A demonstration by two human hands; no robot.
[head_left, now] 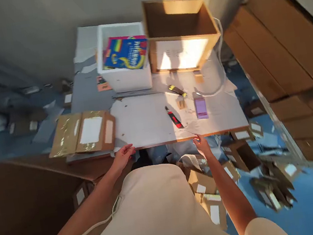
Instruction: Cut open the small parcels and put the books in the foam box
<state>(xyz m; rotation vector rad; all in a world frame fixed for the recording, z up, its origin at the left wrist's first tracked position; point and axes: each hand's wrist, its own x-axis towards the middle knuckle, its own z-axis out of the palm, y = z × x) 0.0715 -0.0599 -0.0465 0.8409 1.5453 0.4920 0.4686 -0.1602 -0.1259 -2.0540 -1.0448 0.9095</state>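
My left hand (123, 155) is at the table's front edge, fingers stretched out and slightly apart, holding nothing that I can see. At the same edge farther right, my right hand (201, 145) has its fingertips drawn together. A thin dark line runs from them towards a red and black utility knife (175, 118); what they pinch is too small to name. Behind that knife lies a yellow and black utility knife (177, 90). A purple card-like item (201, 108) is to the right. Left of my left hand sits a taped cardboard box (110, 130) with white labels.
On the table (144, 115), a white bin (130, 78) holds a colourful printed packet (129, 53). Beside it stands an open carton (155, 57). A white cable (221, 58) curves at the right. Stacked cartons (276, 36) line the right side; boxes (204, 183) litter the floor.
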